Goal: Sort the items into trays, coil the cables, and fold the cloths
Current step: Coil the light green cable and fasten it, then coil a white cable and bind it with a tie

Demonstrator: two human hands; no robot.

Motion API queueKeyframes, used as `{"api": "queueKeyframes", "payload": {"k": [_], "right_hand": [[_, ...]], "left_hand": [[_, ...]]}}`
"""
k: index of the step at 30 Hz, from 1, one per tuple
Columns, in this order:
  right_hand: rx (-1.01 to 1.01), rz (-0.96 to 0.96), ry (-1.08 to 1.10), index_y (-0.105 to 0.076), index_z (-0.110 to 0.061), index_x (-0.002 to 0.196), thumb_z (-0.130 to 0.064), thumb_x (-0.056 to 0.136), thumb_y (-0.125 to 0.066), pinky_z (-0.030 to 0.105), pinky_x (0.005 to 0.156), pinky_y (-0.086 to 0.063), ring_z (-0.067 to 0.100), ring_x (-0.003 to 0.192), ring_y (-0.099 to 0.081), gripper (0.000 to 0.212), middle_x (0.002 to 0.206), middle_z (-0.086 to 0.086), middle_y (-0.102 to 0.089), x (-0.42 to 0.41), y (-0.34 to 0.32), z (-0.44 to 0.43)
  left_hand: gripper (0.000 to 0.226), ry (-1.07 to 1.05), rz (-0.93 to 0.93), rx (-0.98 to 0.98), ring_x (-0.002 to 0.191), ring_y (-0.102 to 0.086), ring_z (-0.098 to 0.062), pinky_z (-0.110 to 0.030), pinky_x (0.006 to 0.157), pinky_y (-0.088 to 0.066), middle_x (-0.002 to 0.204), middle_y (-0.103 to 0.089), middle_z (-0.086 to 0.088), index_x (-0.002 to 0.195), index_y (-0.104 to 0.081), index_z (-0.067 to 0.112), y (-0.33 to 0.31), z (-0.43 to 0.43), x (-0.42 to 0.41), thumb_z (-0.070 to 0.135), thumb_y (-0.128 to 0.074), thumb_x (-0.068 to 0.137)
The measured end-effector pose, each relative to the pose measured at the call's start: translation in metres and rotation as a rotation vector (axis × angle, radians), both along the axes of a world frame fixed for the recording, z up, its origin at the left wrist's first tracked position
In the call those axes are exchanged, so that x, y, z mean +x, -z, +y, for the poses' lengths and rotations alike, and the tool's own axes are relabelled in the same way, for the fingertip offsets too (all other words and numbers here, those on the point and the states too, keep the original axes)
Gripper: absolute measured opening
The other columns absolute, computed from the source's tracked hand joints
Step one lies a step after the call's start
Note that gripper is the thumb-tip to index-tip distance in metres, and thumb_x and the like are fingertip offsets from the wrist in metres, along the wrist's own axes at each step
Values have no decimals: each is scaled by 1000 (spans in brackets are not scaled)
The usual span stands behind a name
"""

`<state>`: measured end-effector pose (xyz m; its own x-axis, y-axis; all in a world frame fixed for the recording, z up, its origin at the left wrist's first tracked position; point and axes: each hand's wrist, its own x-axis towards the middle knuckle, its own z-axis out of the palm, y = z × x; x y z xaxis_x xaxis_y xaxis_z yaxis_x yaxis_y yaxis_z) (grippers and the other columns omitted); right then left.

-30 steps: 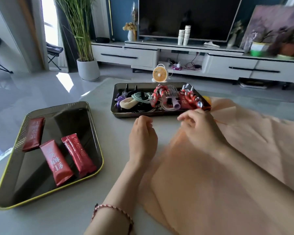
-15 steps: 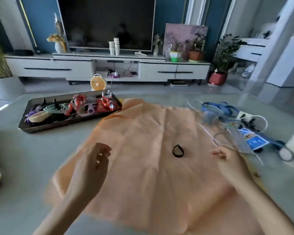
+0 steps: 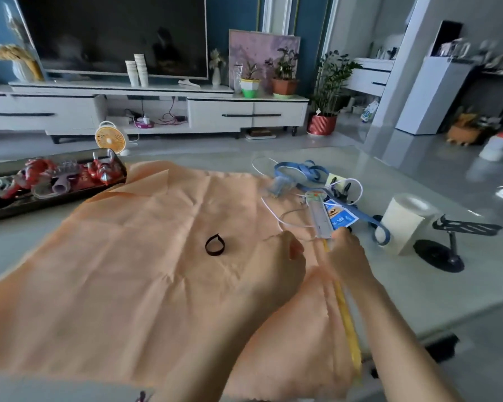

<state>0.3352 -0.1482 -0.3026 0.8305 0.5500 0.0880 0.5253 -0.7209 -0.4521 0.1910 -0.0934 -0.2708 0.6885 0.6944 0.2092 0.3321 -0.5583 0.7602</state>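
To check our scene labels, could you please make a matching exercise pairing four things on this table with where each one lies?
Things:
1. black loop
2. dark tray
3. blue strap
4. black stand

Places:
A. right of the cream container
B. in the middle of the orange cloth
C. at the cloth's far left corner
D. by the cloth's far right corner

Pairs: 1-B; 2-C; 3-D; 4-A
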Motion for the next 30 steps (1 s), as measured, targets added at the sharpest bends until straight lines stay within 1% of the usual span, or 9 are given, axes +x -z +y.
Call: {"api": "queueKeyframes", "payload": {"k": [3, 5, 8, 13, 16, 19, 23, 26, 30], "right_hand": [[-103, -14, -170, -57, 3, 107, -4, 90, -46, 26, 80, -39, 25, 101, -54, 21, 111, 18, -59, 20, -1, -17], [-156, -18, -252, -65, 0, 90, 4, 84, -47, 23, 68, -33, 26, 93, -55, 20, 97, 17, -63, 29, -2, -25], [-125, 22, -268, -70, -3, 83, 3, 83, -52, 24, 69, -39, 29, 93, -60, 20, 95, 16, -66, 40, 1, -30], [71, 104, -258, -66, -16, 75, 0, 82, -50, 24, 65, -38, 19, 84, -57, 24, 91, 5, -64, 42, 9, -39], [281, -23, -159, -68, -8, 93, -1, 83, -52, 32, 76, -45, 26, 94, -58, 20, 99, 10, -66, 45, 5, -31], [81, -234, -97, -56, -3, 120, -18, 92, -52, 38, 87, -40, 36, 108, -52, 32, 113, 22, -59, 49, 8, -14], [-101, -315, -32, -55, -5, 110, -30, 93, -51, 36, 83, -39, 34, 108, -51, 31, 112, 20, -58, 46, 19, -1], [23, -218, 13, -54, -3, 113, -19, 86, -59, 41, 84, -41, 38, 109, -52, 32, 112, 22, -58, 48, 14, 5], [311, -80, 50, -60, 7, 102, 0, 84, -54, 43, 78, -43, 43, 98, -56, 20, 101, 28, -63, 40, -8, 6]], "left_hand": [[15, -15, -62, -327, 79, -57, -25, -32, 72, -47, 80, -62, -6, 79, -58, 14, 4, -20, 45, 6, -46, 84], [19, -62, -122, -532, 81, -59, -31, -40, 78, -50, 78, -59, -10, 72, -51, 16, 14, -31, 59, 1, -46, 83], [27, -96, -127, -659, 77, -54, -28, -36, 69, -45, 71, -56, -6, 65, -49, 18, 25, -37, 59, -4, -44, 81], [26, -151, -160, -727, 71, -51, -22, -24, 54, -34, 73, -59, -7, 66, -52, 16, 17, -27, 39, -2, -42, 83], [22, -183, -169, -693, 70, -44, -21, -24, 54, -29, 76, -54, -10, 71, -52, 12, 13, -28, 28, -2, -41, 83], [20, -173, -204, -685, 69, -42, -19, -23, 51, -26, 77, -49, -11, 77, -50, 12, 7, -32, 25, -4, -39, 82], [24, -213, -185, -589, 77, -56, -20, -24, 61, -39, 81, -61, -5, 68, -52, 19, 8, -28, 14, 5, -42, 84], [19, -260, -160, -530, 88, -62, -29, -35, 72, -46, 89, -66, -5, 69, -53, 24, 6, -21, 0, 14, -42, 82], [23, -292, -101, -484, 88, -62, -27, -25, 68, -40, 89, -63, -6, 71, -53, 20, 4, -16, -36, 6, -42, 86]]}}
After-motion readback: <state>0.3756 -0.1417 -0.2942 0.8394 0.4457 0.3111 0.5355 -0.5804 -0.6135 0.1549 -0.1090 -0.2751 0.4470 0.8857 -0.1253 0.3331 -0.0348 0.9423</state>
